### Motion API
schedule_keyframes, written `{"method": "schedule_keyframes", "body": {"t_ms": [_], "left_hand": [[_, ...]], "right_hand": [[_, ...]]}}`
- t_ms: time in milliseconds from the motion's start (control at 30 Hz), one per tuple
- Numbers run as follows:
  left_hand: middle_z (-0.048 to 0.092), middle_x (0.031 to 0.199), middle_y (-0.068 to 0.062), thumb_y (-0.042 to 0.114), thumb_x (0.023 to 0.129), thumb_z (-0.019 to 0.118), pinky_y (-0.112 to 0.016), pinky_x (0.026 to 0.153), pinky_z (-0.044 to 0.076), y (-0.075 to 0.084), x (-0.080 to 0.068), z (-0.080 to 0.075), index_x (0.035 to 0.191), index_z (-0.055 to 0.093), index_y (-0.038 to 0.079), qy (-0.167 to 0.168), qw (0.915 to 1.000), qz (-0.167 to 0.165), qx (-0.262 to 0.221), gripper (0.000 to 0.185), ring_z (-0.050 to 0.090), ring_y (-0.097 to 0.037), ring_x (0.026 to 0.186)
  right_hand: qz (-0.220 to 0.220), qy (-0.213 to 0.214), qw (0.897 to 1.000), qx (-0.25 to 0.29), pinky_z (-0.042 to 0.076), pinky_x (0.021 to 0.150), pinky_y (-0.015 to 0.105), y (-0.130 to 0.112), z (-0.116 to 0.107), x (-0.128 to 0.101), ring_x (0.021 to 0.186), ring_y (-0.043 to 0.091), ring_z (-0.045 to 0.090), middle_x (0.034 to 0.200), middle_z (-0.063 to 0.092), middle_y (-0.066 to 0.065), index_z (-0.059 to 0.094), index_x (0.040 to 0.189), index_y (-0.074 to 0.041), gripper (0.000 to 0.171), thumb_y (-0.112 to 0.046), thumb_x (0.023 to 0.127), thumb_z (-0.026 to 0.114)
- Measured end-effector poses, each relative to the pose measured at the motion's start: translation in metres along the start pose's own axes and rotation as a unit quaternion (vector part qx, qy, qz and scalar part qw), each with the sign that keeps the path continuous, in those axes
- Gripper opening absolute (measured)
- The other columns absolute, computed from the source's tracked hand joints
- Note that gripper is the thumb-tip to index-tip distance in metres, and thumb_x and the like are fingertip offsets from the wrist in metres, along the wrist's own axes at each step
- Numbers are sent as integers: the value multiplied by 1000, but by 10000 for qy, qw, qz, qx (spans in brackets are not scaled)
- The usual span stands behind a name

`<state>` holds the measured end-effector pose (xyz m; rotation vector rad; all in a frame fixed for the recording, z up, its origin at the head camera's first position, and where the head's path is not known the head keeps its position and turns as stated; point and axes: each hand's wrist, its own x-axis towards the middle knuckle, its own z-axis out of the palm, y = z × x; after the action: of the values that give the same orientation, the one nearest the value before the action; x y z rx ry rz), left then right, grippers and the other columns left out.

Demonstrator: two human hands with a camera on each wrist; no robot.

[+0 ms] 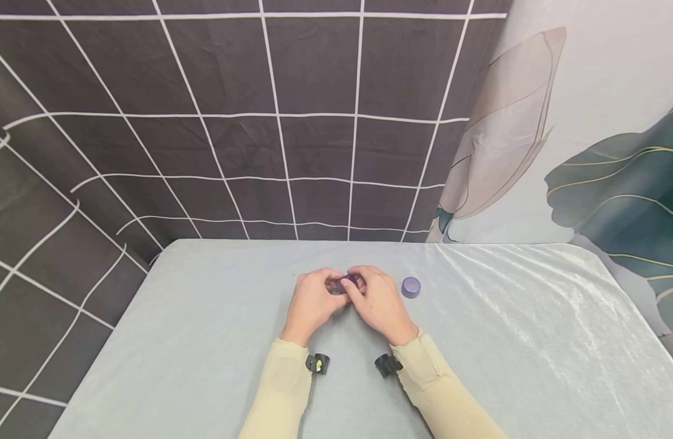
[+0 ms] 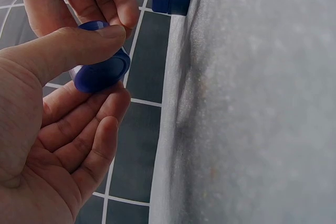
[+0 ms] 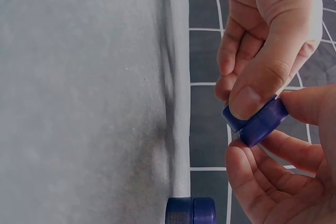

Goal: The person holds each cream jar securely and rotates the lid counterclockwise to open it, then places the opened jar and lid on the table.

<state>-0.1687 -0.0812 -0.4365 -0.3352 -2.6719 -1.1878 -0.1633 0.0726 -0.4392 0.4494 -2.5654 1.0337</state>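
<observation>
Both hands meet over the table around a small blue jar [image 3: 262,124] with a lid-like band and a body. My left hand [image 1: 314,299] pinches it, its thumb laid across the jar [image 2: 105,72] in the left wrist view. My right hand [image 1: 377,299] grips it from the other side between thumb and fingers. The jar is held tilted, one round face turned toward the left palm, and the fingers cover much of it. A second blue jar [image 1: 410,287] stands upright on the table just right of my right hand, a dark label on its lower part.
A pale, velvety cloth covers the table [image 1: 204,341]. Behind and to the left hangs a dark curtain [image 1: 314,67] with white grid lines. A leaf-patterned curtain [image 1: 506,140] hangs at the right. Black wrist cameras [image 1: 318,364] sit at both sleeves.
</observation>
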Motion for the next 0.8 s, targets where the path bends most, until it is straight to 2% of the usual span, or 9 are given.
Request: {"method": "schedule_keyframes", "body": {"t_ms": [800], "left_hand": [[75, 84, 1, 19, 73, 87, -32, 75, 56, -2, 1, 1, 99, 77, 8, -47, 10000, -32, 25, 30, 70, -12, 79]], "right_hand": [[-88, -98, 9999, 0, 53, 77, 41, -1, -2, 1, 83, 21, 63, 95, 70, 9, 72, 107, -2, 24, -20, 91, 71]]}}
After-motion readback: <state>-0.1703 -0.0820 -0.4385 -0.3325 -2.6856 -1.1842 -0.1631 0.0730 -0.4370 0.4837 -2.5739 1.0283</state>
